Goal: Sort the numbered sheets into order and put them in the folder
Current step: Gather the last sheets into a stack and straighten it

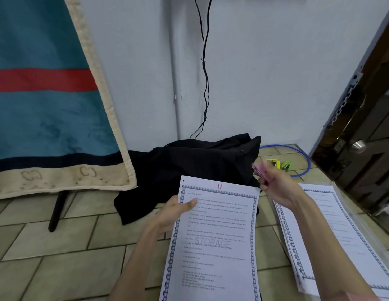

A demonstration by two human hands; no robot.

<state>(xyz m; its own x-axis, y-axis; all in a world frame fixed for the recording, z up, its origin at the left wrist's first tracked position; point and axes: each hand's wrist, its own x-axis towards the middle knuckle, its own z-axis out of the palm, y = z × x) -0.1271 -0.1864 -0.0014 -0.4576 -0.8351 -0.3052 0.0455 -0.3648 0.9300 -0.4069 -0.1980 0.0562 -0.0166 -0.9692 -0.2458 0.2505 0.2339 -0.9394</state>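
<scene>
White sheet marked 11 [213, 235] pinched at its left edge by left hand [174, 213], right hand [278, 187] just beyond its top-right corner, gripping a blurred pink object [260, 170].

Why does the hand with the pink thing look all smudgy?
In the head view, the right hand and the pink thing it grips are smeared by motion blur; the left hand and its sheet look sharper, though the small print is too soft to read; the wide lens bends the door at the edge.
</scene>
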